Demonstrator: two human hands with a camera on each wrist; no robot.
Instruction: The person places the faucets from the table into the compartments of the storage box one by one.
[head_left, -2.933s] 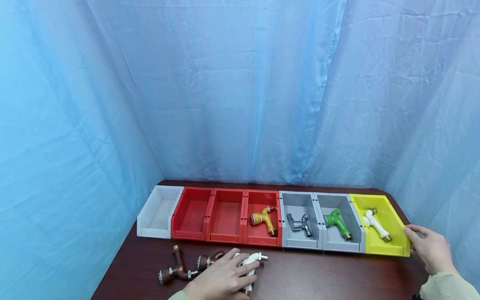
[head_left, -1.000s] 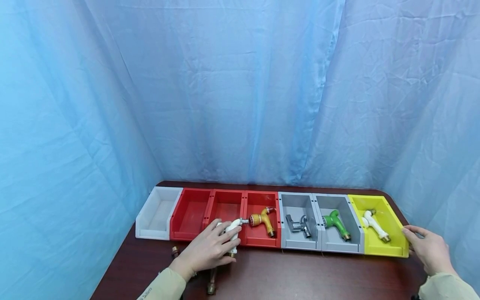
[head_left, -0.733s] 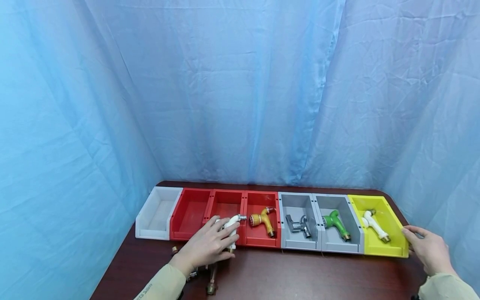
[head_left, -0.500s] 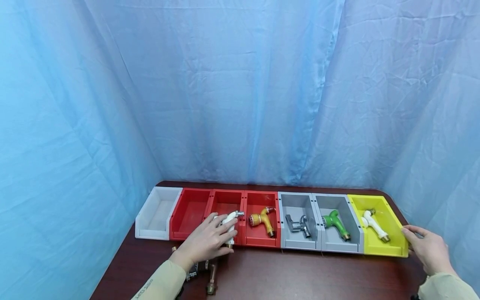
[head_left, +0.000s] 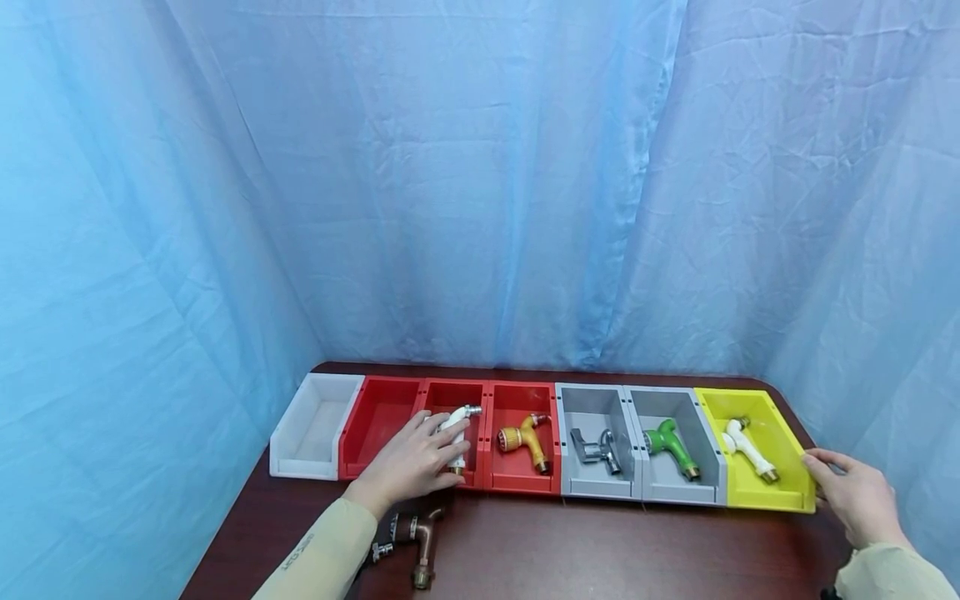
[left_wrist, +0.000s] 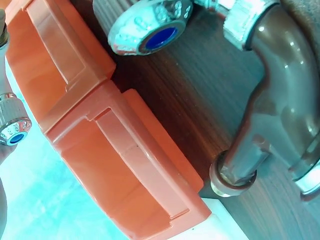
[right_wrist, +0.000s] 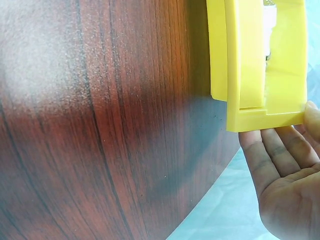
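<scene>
My left hand [head_left: 408,457] grips a white faucet [head_left: 454,436] with a metal spout tip, over the third bin from the left, a red bin [head_left: 453,392]. In the left wrist view the knob [left_wrist: 14,127] of that faucet shows at the left edge, with a blue dot on its end. My right hand [head_left: 858,493] holds the outer wall of the yellow bin [head_left: 772,502] at the row's right end, thumb on the rim and fingers against the side. A white faucet [head_left: 750,452] lies in the yellow bin.
Other bins hold a yellow faucet [head_left: 534,446], a chrome faucet [head_left: 597,450] and a green faucet [head_left: 673,450]. A white bin [head_left: 307,467] ends the row at left. Brown faucets, one a bent brown faucet [head_left: 423,546], lie on the dark table [head_left: 600,550] before the bins.
My left hand has carried the white faucet from the table forward and left to the third bin, uncovering a brown faucet. My right hand has stayed on the yellow bin.
</scene>
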